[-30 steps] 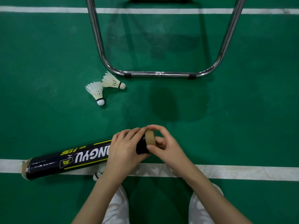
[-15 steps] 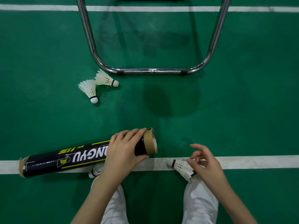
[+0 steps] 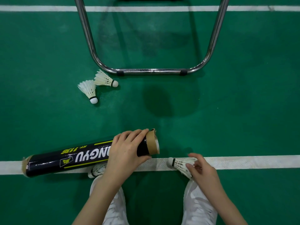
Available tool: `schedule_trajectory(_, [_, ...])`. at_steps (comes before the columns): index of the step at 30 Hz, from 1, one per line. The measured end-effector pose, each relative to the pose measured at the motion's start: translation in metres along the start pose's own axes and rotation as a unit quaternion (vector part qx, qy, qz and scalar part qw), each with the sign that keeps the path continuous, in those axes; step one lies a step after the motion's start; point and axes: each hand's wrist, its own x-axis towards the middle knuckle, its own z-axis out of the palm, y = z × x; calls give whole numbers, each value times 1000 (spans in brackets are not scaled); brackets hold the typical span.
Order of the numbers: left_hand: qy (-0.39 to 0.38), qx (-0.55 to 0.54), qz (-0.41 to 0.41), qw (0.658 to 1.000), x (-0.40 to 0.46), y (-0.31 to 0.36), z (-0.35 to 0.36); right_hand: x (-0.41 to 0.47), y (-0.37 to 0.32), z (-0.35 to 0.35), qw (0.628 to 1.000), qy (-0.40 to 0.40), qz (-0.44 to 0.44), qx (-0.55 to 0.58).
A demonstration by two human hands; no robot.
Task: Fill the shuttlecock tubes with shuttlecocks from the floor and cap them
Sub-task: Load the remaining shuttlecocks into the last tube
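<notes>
In the head view, the left hand (image 3: 125,151) wraps its grip round the black tube (image 3: 73,157) near its open, tape-rimmed mouth, which points to the right; the tube lies tilted above the white court line (image 3: 251,162) on the green floor (image 3: 243,103). The right hand (image 3: 203,172) pinches the feathers of a shuttlecock (image 3: 179,164) that lies on the line, cork end toward the tube mouth and close beside it. The step in hand looks like feeding this shuttlecock into the tube. To do it well, the cork should go in first, lined up with the tube's axis, and the pinch should stay light on the feather rim so nothing bends; the left hand should hold the mouth steady and level. Another shuttlecock (image 3: 97,170) peeks out under the tube by the left wrist, and two more (image 3: 88,90) lie together farther off, near a metal chair frame (image 3: 151,71), not yet gathered. White shoes (image 3: 199,203) show below.
</notes>
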Motion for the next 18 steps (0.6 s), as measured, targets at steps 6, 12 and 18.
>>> schedule_trajectory(6, [-6, -2, -2, 1000, 1, 1, 1, 8, -26, -2, 993, -10, -28, 118])
schedule_trajectory(12, [-8, -2, -8, 1000, 1, 0, 0, 19, -71, -11, 986, 23, -90, 137])
schedule_trajectory(18, [3, -8, -8, 1000, 1, 0, -2, 21, -98, -3, 974, -18, -107, 198])
